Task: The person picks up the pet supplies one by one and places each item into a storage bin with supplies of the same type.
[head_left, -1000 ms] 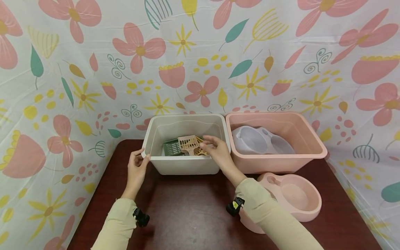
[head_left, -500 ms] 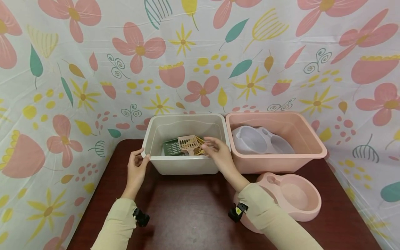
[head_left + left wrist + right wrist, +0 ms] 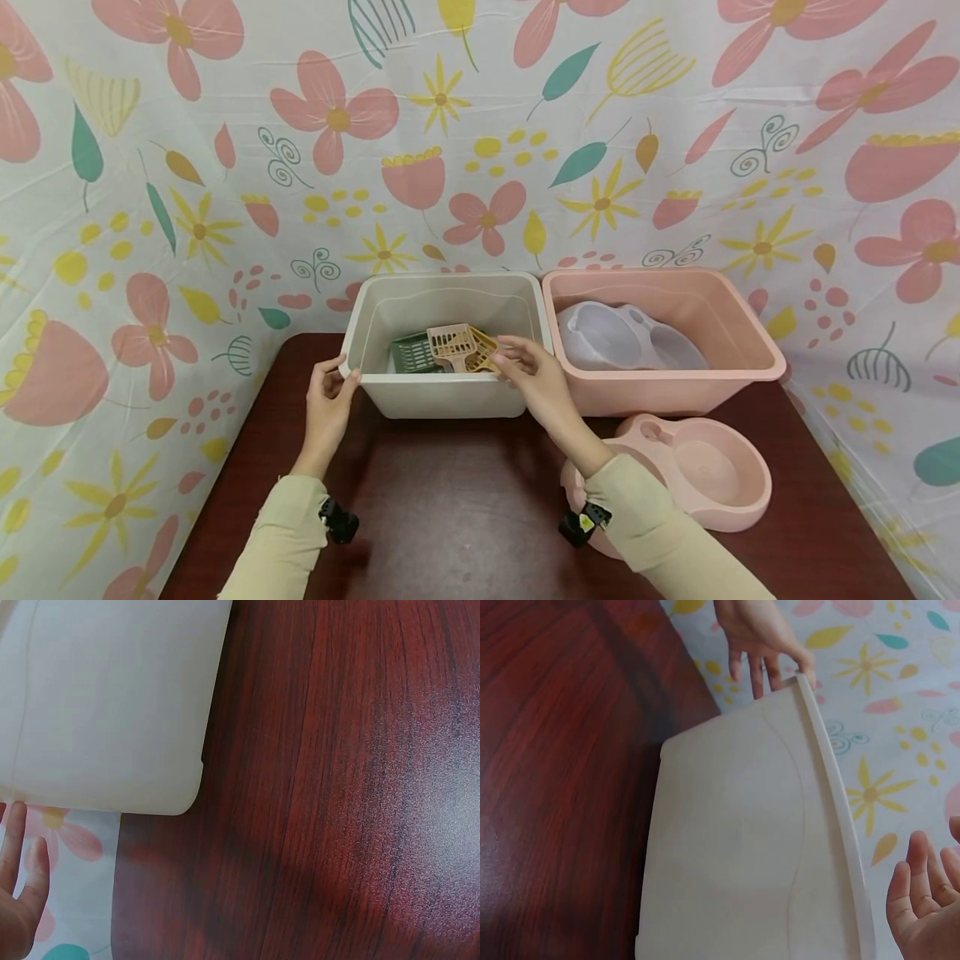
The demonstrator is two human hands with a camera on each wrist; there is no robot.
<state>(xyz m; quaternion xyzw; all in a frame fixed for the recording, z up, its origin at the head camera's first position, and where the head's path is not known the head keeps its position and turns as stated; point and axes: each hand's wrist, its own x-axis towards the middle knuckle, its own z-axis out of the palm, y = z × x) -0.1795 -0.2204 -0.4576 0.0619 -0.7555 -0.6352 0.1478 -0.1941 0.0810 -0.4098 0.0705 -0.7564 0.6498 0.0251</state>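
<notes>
A white litter box stands at the back of the table, with a green litter scoop, a pink litter scoop and a yellow litter scoop inside. My left hand grips the box's front left corner, thumb at the front rim and fingers along the side. Over the front right part of the box is my right hand, fingers loosely bent and holding nothing. In the right wrist view the right hand shows apart from the box wall, its fingertips pointing up.
A pink litter box stands right beside the white one and holds a grey double pet bowl. In front of it on the dark table lies a pink double pet bowl, partly hidden by my right sleeve. Flowered cloth hangs behind.
My right hand has drawn back slightly to the right, away from the yellow scoop, showing more of it. My left hand stays at the white box's corner.
</notes>
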